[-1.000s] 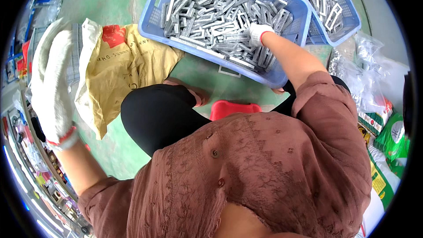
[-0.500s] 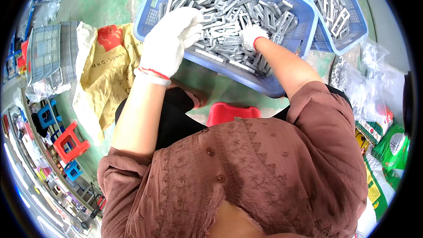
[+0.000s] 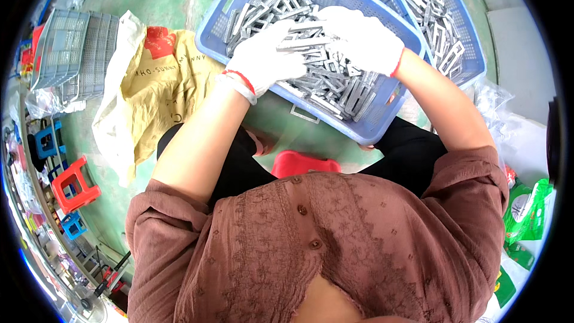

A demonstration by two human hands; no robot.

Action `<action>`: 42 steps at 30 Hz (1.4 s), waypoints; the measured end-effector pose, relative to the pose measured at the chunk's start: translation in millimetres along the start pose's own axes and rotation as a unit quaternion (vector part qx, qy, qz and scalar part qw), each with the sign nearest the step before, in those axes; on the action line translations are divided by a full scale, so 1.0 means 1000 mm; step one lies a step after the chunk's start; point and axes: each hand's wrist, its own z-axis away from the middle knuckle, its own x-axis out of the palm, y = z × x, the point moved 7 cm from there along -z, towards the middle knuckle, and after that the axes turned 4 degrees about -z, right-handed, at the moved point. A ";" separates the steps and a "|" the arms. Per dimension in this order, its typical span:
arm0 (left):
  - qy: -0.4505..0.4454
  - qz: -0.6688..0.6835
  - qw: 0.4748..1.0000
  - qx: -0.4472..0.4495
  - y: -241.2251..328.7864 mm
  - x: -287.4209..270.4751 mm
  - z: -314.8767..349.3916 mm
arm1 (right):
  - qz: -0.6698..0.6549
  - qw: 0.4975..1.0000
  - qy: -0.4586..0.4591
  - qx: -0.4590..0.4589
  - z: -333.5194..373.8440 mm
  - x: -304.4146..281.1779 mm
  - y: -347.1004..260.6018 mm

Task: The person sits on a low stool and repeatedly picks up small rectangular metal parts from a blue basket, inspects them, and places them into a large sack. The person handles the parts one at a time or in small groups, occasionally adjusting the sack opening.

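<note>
Both my hands wear white knit gloves with red-edged cuffs. My left hand (image 3: 266,55) is closed round the left end of rectangular grey metal frames (image 3: 304,42), thumb below and fingers above. My right hand (image 3: 365,40) grips the other end of these frames, its fingertips partly hidden. They are held level over a blue plastic basket (image 3: 366,133), which is filled with a loose heap of similar metal frames (image 3: 357,97). One thin frame (image 3: 304,114) lies on the green floor, against the basket's near side.
A second blue basket (image 3: 476,54) of metal frames stands at the far right. On the left are a yellow sack (image 3: 161,93) and grey crates (image 3: 63,54). A red stool (image 3: 302,163) is between my legs; another red stool (image 3: 76,185) is at far left. Plastic bags (image 3: 508,107) lie right.
My right hand has come up out of the heap and moved beside my left. Both hands now hold metal frames between them; my left hand was raised near the basket's edge before.
</note>
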 end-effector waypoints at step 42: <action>-0.176 0.276 0.943 0.068 0.050 0.046 0.027 | 0.153 0.887 -0.140 0.412 0.096 0.036 0.148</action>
